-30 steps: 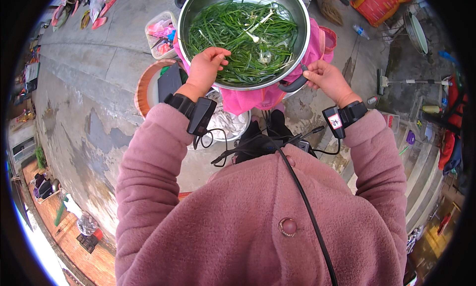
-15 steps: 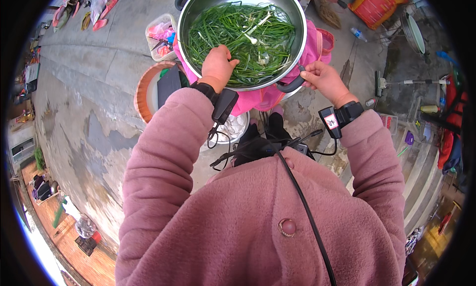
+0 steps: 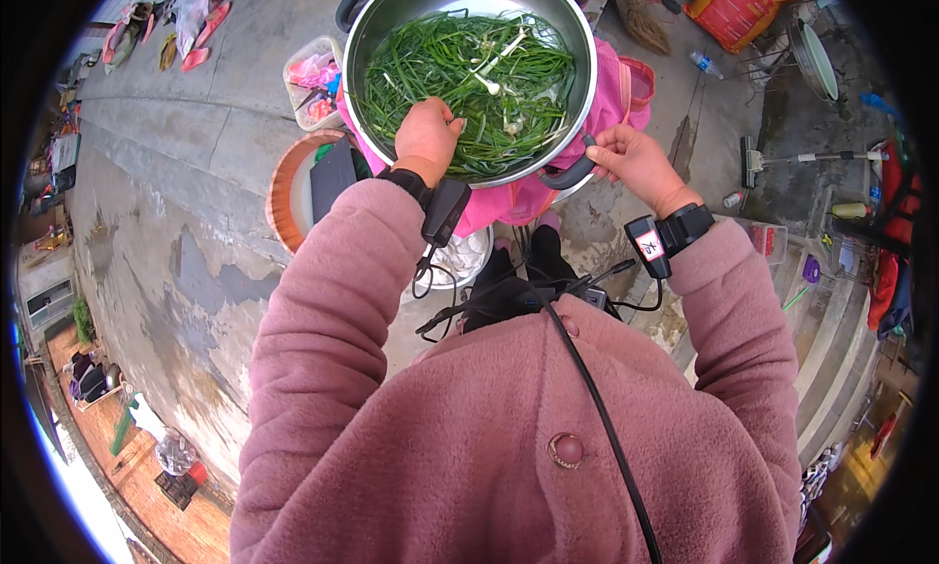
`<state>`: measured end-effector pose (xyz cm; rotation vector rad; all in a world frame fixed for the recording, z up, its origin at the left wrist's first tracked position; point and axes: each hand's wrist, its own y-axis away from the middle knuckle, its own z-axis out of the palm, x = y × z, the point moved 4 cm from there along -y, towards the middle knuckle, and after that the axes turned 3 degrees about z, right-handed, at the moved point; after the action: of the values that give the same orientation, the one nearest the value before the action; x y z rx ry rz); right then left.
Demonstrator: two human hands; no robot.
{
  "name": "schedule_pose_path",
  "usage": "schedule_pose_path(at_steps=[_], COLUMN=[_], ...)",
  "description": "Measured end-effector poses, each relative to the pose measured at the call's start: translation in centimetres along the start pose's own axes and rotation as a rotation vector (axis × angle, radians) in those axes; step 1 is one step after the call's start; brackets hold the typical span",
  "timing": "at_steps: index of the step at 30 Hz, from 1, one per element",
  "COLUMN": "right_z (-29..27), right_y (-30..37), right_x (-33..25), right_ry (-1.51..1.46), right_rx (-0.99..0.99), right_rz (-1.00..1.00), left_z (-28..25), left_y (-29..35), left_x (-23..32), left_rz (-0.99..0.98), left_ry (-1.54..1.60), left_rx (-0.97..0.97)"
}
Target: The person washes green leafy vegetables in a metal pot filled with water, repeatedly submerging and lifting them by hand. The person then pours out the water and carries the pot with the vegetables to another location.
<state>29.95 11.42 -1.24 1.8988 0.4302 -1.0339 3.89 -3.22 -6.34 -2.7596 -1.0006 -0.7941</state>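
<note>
A wide steel pot (image 3: 594,65) with black handles holds long, thin green onions (image 3: 518,104) lying in water, a few with white bulbs. My left hand (image 3: 427,136) reaches over the pot's near-left rim, its fingers curled down at the greens. Its fingertips are hidden, so I cannot see what lies between them. Outside the near-right rim, my right hand (image 3: 636,163) has thumb and fingers closed around the black pot handle (image 3: 570,171). Pink cloth (image 3: 504,202) shows under the pot.
An orange-brown basin (image 3: 284,187) with a dark flat object and a clear tub of colourful bits (image 3: 313,80) stand left of the pot. Below it is a bowl of white pieces (image 3: 465,258). A squeegee (image 3: 751,163), a bottle (image 3: 704,65) and steps (image 3: 831,368) are on the right.
The pot and the green onions sit slightly lower and further left in view. My left hand has moved slightly down with them; my right hand keeps its grip on the handle.
</note>
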Motion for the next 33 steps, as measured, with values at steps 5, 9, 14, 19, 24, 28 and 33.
schedule_pose_path(at_steps=[5, 9, 14, 19, 24, 28, 33], right_z=[-0.1, -0.1, -0.1, -0.2, -0.2, -0.2, -0.2], right_y=[0.2, 0.2, 0.0, 0.1, -0.1, -0.1, 0.0], right_x=[-0.3, -0.5, -0.4, -0.3, -0.2, -0.1, -0.3], right_ry=[0.005, -0.001, -0.019, -0.012, 0.001, 0.003, 0.025], right_rx=[-0.011, -0.021, -0.021, -0.022, -0.027, -0.026, -0.015], right_rz=[-0.002, -0.004, 0.021, 0.024, 0.015, 0.024, 0.026], left_z=[0.3, -0.1, -1.9, -4.2, -5.0, -4.7, -3.2], left_y=[-0.4, -0.2, 0.8, 2.3, 4.8, 7.8, 9.5], left_x=[0.0, 0.1, 0.1, 0.0, 1.1, 3.1, 4.7], left_rz=[0.011, 0.062, 0.117, 0.095, 0.073, 0.222, 0.192], left_ry=[-0.002, 0.015, 0.133, 0.384, 0.6, 0.587, 0.69], left_rx=[0.02, 0.051, 0.036, 0.019, -0.138, -0.391, -0.513])
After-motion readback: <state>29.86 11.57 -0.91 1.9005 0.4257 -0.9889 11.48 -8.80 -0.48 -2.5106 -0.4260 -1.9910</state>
